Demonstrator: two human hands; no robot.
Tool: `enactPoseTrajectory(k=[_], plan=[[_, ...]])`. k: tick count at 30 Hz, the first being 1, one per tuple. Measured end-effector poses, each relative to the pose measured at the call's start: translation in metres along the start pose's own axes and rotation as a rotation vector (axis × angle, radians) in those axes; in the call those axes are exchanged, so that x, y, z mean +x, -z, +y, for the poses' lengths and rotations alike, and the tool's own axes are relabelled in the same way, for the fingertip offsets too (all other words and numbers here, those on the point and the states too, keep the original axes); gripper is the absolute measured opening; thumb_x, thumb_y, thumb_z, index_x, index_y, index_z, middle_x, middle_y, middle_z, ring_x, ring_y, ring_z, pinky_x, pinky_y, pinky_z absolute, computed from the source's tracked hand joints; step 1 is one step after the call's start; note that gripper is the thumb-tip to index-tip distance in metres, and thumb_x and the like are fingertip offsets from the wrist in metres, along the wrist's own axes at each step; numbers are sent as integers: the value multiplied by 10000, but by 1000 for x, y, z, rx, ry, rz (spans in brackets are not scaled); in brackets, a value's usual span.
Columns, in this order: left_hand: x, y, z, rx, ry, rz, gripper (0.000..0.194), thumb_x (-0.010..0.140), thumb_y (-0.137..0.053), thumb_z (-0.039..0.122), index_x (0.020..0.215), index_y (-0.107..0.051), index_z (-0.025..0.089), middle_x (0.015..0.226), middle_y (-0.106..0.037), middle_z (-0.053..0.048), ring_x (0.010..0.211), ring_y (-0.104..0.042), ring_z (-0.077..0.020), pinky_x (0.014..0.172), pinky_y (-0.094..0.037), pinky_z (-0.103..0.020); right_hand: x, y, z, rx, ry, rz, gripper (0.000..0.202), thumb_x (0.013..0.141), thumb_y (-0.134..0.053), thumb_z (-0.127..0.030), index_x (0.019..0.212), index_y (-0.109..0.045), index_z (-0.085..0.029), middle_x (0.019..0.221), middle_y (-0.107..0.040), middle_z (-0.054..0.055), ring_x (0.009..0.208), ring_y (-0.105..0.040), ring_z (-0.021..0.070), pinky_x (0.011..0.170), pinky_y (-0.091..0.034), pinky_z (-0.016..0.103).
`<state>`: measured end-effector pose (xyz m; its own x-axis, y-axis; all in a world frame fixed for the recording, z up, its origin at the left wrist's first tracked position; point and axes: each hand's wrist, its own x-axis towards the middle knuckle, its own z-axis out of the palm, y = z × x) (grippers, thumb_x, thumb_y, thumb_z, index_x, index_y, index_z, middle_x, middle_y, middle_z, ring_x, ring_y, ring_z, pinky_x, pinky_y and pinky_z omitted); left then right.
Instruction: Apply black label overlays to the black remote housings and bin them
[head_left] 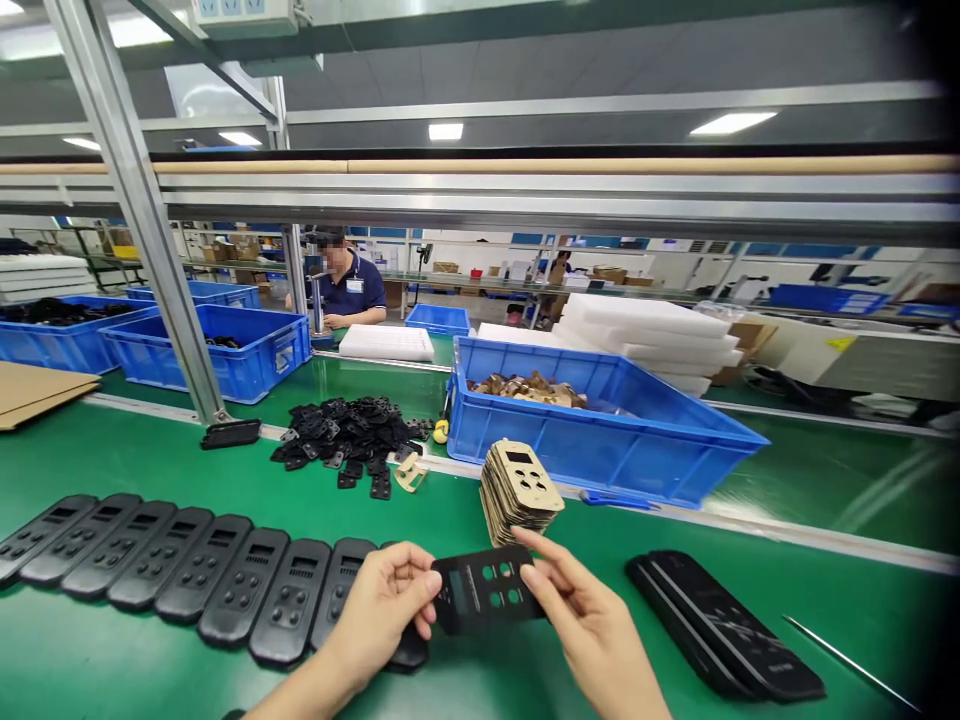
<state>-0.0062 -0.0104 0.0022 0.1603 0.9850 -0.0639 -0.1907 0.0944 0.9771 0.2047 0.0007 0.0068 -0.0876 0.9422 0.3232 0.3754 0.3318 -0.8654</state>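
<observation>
Between my two hands is a thin black panel (480, 592) with a window cutout and several round holes, through which the green bench shows. My left hand (386, 605) pinches its left end between thumb and fingers. At the right end, my right hand (577, 610) grips it with the thumb on the near face. Just behind the panel stands a stack of tan plates (517, 485) with similar cutouts. To the left, a row of black remote-like housings (244, 580) lies side by side, the nearest partly hidden by my left hand.
A heap of small black parts (349, 435) lies on the green bench beside a loose tan piece (410, 472). Blue bins (585, 440) stand behind. Stacked black housings (720, 620) and a thin metal rod (847, 660) lie right. A person (356, 285) sits across the bench.
</observation>
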Motion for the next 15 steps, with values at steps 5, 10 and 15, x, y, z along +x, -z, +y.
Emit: enactPoseTrajectory(k=[5,10,15], plan=[[1,2,-7,-40,123,-11,538,556,-754,610,643,-492,148,474,-572,4,376,-476,-75,414,-364,-185,-2,-9,10,-353,245,-149,487,741,-701,-397,1208,-616,-285,1234,-568,116,1049,-554,337,848,-487,466],[-4,-9,-12,-216,178,-150,525,569,-769,585,618,-500,137,459,-503,34,373,-400,-36,398,-320,-161,-16,-26,3,-64,200,-427,760,622,-802,-173,1306,-511,-331,1187,-605,54,1040,-575,274,878,-491,351],[-4,-15,-13,-326,131,-224,467,670,-727,544,663,-515,128,492,-488,37,398,-386,-27,395,-322,-140,-21,-37,4,397,45,-319,598,654,-799,-394,1212,-594,-318,1161,-626,63,854,-634,252,700,-536,319]])
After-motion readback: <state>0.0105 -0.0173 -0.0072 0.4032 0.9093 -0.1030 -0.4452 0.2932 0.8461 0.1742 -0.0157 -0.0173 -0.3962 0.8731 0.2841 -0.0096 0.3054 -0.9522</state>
